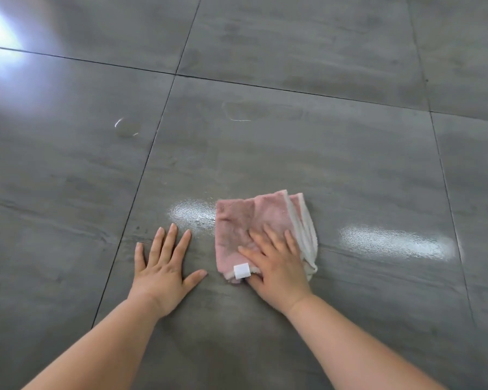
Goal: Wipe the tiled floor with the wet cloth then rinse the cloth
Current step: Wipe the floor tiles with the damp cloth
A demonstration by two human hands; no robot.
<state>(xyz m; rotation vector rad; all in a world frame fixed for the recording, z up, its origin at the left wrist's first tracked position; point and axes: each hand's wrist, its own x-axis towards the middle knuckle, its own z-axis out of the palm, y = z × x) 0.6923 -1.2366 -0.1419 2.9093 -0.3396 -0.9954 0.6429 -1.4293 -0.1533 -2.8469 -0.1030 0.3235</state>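
Pressing flat with spread fingers, the right hand point(276, 263) holds down the pink cloth point(245, 223) on the grey tiled floor point(293, 153); the left hand point(161, 263) lies flat just left of it, fingers spread, holding nothing; shiny wet streaks point(395, 242) lie on both sides of the cloth; a small puddle point(126, 128) sits far left.

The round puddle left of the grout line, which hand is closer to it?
Left. The left hand lies flat on the floor, nearer the camera and slightly right of the puddle. The right hand presses the pink cloth, farther right.
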